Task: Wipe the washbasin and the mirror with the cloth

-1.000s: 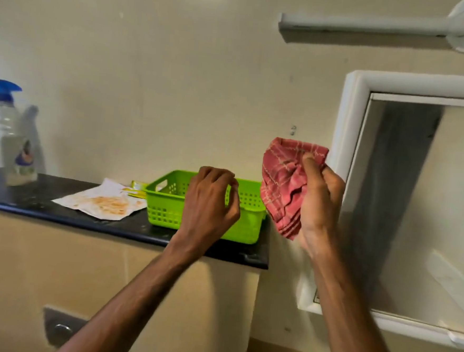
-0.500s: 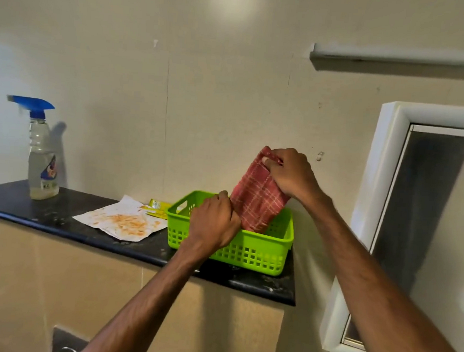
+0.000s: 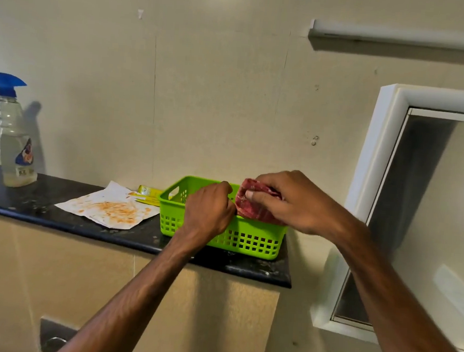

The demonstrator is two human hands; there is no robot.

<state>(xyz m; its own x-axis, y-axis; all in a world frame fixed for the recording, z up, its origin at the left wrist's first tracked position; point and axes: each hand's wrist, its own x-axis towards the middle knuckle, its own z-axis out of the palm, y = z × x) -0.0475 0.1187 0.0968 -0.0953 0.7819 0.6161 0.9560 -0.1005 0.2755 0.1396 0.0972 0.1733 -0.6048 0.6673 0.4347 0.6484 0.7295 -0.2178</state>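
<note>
Cloth (image 3: 253,208) now lower, inside basket (image 3: 248,241)

My left forearm (image 3: 140,287) and right forearm (image 3: 398,292) were bare right up from the frame's edge, lean, with tendons and veins ridged along them, and my left hand (image 3: 209,210) and right hand (image 3: 292,204) were bare too, the right thumbnail (image 3: 248,195) trimmed short.

Home bathroom, white-framed mirror (image 3: 439,218) on cream wall, dark stone ledge (image 3: 57,218), spray bottle (image 3: 14,144), green basket (image 3: 248,240)
</note>
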